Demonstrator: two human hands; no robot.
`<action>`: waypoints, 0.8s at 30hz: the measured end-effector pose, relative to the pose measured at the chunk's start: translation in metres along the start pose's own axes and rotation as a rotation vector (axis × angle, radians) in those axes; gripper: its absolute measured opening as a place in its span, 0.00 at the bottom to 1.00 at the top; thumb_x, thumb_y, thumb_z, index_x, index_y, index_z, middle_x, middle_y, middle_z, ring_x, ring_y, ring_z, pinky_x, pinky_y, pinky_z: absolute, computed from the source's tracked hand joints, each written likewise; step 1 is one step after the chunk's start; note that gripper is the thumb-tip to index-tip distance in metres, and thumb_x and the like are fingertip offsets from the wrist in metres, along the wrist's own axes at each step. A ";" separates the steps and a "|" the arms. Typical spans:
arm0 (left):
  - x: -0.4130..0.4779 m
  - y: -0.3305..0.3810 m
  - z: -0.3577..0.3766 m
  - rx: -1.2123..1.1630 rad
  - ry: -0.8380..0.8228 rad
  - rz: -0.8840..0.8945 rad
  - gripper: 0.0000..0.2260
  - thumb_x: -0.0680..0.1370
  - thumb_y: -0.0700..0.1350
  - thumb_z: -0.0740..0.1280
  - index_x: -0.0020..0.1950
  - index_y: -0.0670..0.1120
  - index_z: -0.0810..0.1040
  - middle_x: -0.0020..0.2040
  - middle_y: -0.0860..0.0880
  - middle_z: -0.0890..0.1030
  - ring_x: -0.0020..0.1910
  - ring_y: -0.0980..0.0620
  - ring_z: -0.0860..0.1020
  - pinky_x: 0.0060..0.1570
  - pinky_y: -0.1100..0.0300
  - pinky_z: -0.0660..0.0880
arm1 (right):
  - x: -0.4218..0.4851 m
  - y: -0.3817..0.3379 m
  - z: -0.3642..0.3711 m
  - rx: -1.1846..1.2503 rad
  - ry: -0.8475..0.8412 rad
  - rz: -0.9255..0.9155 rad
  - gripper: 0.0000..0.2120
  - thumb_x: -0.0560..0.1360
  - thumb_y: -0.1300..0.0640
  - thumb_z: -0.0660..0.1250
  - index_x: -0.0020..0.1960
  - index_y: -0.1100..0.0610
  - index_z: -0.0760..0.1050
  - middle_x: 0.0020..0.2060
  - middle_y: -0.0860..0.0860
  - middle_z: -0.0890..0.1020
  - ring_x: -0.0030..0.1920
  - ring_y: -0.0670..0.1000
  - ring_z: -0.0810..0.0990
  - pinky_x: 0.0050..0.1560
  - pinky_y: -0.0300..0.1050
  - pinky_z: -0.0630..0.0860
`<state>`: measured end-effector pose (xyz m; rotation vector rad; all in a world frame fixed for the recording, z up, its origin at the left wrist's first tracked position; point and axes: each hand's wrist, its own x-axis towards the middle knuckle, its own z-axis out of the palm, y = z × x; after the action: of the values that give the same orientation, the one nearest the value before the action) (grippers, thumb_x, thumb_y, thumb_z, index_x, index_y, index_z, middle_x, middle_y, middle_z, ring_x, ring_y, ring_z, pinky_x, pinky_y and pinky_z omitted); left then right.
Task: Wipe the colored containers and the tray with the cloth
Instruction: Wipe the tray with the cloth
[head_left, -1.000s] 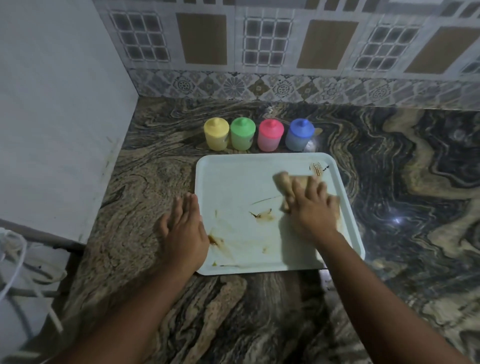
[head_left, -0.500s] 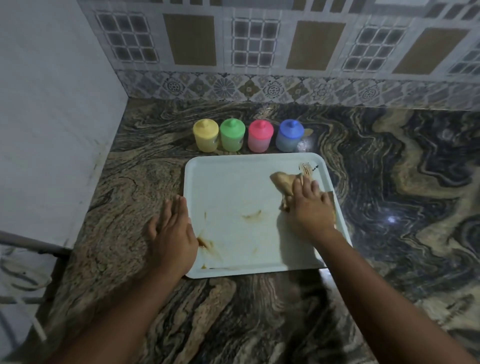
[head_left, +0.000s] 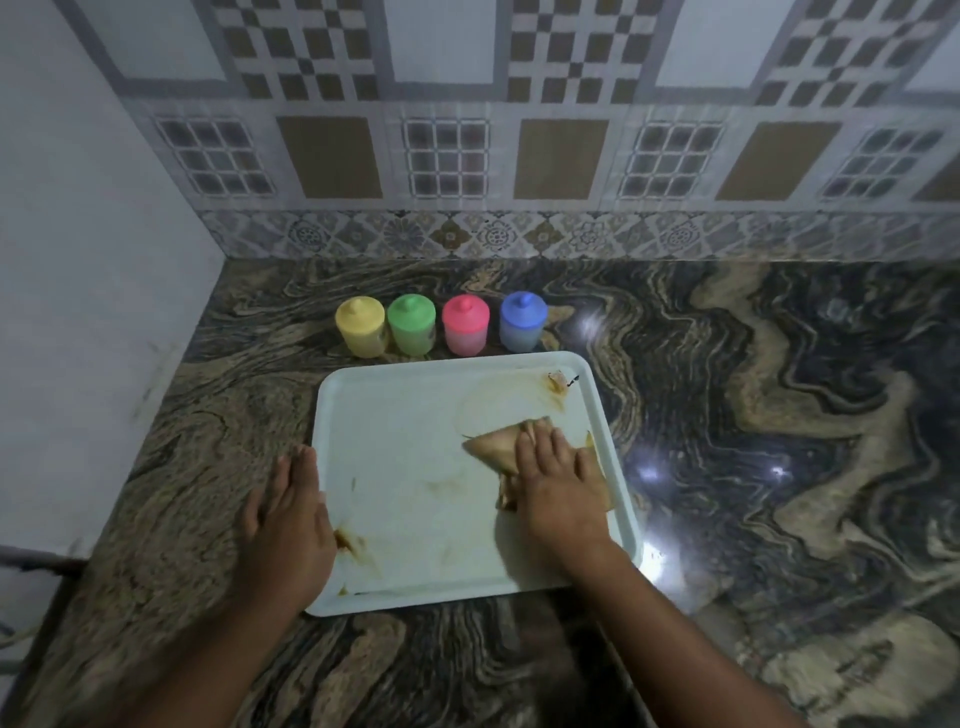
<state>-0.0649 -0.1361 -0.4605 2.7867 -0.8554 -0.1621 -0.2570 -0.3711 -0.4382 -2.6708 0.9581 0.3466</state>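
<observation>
the pale tray lies flat on the marbled counter, just in front of a row of four lidded containers: yellow, green, pink, blue. the brown cloth sits on the tray's right half, pressed under the right hand, whose fingers lie straight over it. the left hand rests flat against the tray's left rim, probably steadying it. the step in hand looks like the tray wipe (no hand is near the containers). brown smears show near the left front corner and at the far right corner, so the next move likely calls for sweeping the cloth over those.
</observation>
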 end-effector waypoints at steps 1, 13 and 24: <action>0.000 -0.001 0.000 0.007 0.000 0.010 0.25 0.83 0.46 0.52 0.81 0.47 0.53 0.81 0.49 0.58 0.80 0.52 0.51 0.74 0.47 0.52 | 0.012 0.008 -0.007 -0.006 0.007 0.108 0.37 0.77 0.43 0.32 0.82 0.59 0.45 0.81 0.58 0.43 0.81 0.59 0.42 0.77 0.61 0.43; 0.001 -0.006 0.007 0.034 0.025 0.042 0.27 0.81 0.51 0.46 0.80 0.49 0.57 0.80 0.51 0.60 0.79 0.52 0.54 0.72 0.46 0.54 | 0.047 0.016 -0.024 -0.122 0.071 0.081 0.28 0.84 0.51 0.44 0.81 0.60 0.45 0.81 0.58 0.46 0.81 0.57 0.43 0.74 0.69 0.33; 0.002 -0.007 0.008 0.036 0.021 0.031 0.25 0.82 0.50 0.46 0.80 0.49 0.56 0.80 0.51 0.59 0.80 0.52 0.54 0.73 0.47 0.52 | 0.062 0.025 -0.037 -0.152 0.034 0.210 0.28 0.84 0.51 0.43 0.81 0.63 0.45 0.81 0.61 0.48 0.81 0.59 0.44 0.69 0.71 0.26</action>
<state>-0.0610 -0.1331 -0.4700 2.8014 -0.9051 -0.1137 -0.2219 -0.4378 -0.4277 -2.7234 1.2760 0.4361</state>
